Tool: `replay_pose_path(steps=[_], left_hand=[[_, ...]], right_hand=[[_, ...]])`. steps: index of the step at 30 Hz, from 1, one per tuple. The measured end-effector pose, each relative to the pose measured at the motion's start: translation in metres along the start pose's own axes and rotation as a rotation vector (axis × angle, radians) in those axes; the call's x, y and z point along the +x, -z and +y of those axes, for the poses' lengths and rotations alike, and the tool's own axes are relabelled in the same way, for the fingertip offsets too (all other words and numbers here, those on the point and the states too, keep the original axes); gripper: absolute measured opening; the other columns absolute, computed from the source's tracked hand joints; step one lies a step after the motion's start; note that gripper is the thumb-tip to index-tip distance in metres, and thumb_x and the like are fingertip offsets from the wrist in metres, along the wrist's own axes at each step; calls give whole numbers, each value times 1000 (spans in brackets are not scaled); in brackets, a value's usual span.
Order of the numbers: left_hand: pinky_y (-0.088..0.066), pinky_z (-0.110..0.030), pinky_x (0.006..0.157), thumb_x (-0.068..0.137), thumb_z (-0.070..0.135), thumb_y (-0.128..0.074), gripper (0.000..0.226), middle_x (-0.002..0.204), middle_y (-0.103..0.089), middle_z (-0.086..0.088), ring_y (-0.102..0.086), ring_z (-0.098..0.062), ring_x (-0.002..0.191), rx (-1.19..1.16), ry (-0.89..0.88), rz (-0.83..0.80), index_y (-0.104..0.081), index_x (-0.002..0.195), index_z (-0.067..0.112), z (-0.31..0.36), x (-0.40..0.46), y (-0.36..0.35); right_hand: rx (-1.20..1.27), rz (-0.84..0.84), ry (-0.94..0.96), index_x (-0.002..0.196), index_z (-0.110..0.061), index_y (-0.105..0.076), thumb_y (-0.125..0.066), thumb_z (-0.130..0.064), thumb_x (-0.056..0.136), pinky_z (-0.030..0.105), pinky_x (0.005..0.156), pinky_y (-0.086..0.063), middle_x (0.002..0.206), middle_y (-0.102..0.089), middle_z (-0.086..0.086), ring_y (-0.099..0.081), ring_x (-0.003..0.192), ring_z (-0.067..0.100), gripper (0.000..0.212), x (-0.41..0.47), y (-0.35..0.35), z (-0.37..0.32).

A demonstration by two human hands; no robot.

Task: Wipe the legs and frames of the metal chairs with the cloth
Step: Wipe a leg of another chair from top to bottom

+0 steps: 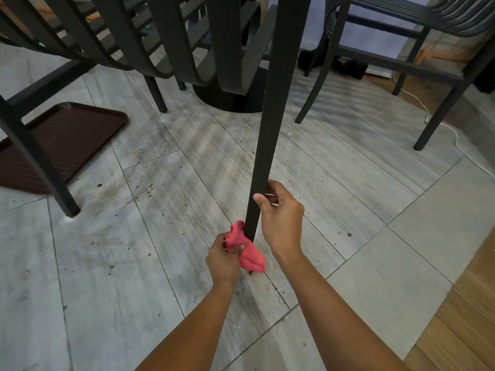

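Observation:
A dark metal chair leg (pixel 270 124) runs from the top of the view down to the tiled floor in front of me. My right hand (pixel 281 218) grips this leg a little above its foot. My left hand (pixel 223 259) holds a crumpled pink cloth (pixel 247 251) pressed against the bottom of the same leg, on its left side. The foot of the leg is hidden behind the cloth. The slatted back and seat of the chair (pixel 166 36) fill the upper left.
A brown tray (pixel 64 140) lies on the floor at the left, behind another chair leg (pixel 40 162). A round black table base (pixel 230 97) stands behind. A second metal chair (pixel 417 49) stands at the upper right, with a white cable (pixel 452 132) near it. Wooden flooring borders the right.

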State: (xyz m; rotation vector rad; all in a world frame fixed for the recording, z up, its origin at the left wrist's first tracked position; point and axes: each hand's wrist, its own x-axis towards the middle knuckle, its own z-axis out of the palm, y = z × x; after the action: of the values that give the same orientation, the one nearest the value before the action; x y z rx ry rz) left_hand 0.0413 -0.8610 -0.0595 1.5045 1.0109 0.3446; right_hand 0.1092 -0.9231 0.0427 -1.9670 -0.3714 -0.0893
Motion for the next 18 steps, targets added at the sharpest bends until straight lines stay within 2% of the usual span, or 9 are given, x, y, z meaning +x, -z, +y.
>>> replay_pose_path(steps=[2, 4, 8, 11, 14, 16, 18], left_hand=[[-44, -14, 61, 84, 1, -60, 19, 88, -67, -3, -63, -17, 82, 28, 32, 7, -65, 99, 12, -4, 0, -1], [-44, -17, 62, 85, 0, -58, 19, 89, -67, -5, -61, -17, 80, 44, 62, 8, -64, 100, 9, -7, 0, -3], [-44, -25, 71, 85, 0, -56, 18, 90, -67, -7, -62, -22, 86, 83, 103, -4, -64, 99, 9, -11, 2, -4], [-48, -29, 78, 86, 2, -57, 19, 98, -67, -10, -60, -21, 88, 130, 138, -17, -63, 104, 8, -9, 3, -4], [-48, -35, 86, 86, 3, -58, 22, 104, -67, -14, -61, -28, 97, 143, 185, -17, -61, 108, 6, -3, 5, 0], [-50, -37, 83, 85, 2, -59, 26, 106, -64, -15, -61, -30, 96, 122, 219, 10, -56, 111, 6, 2, 6, 7], [-49, -34, 70, 84, 3, -61, 31, 100, -59, -17, -58, -27, 81, 78, 253, 53, -45, 110, 7, 7, 5, 18]], right_hand=[[4, -1, -4, 110, -12, -64, -65, -12, 85, 9, 74, -48, 97, -68, -3, -62, 82, 4, 25, 0, 0, 0], [5, -5, -6, 110, -13, -64, -65, -12, 85, 9, 74, -48, 97, -68, -3, -63, 84, 6, 25, -1, 1, 0], [-8, -5, -7, 111, -12, -64, -65, -12, 85, 1, 69, -43, 98, -68, -2, -62, 84, 6, 26, -1, 1, -1], [-22, -16, -8, 111, -12, -63, -65, -12, 86, 1, 68, -42, 99, -69, -1, -61, 82, 4, 26, 0, 2, -1], [-41, -27, -10, 112, -11, -63, -64, -12, 86, -3, 66, -39, 100, -69, 0, -60, 82, 4, 26, 1, 3, -2], [-46, -30, -11, 111, -10, -63, -64, -11, 86, -5, 65, -38, 99, -69, 1, -60, 80, 4, 26, 2, 4, -4], [-49, -35, -15, 111, -11, -64, -65, -11, 86, -5, 64, -38, 99, -69, 1, -60, 79, 4, 25, 2, 5, -5]])
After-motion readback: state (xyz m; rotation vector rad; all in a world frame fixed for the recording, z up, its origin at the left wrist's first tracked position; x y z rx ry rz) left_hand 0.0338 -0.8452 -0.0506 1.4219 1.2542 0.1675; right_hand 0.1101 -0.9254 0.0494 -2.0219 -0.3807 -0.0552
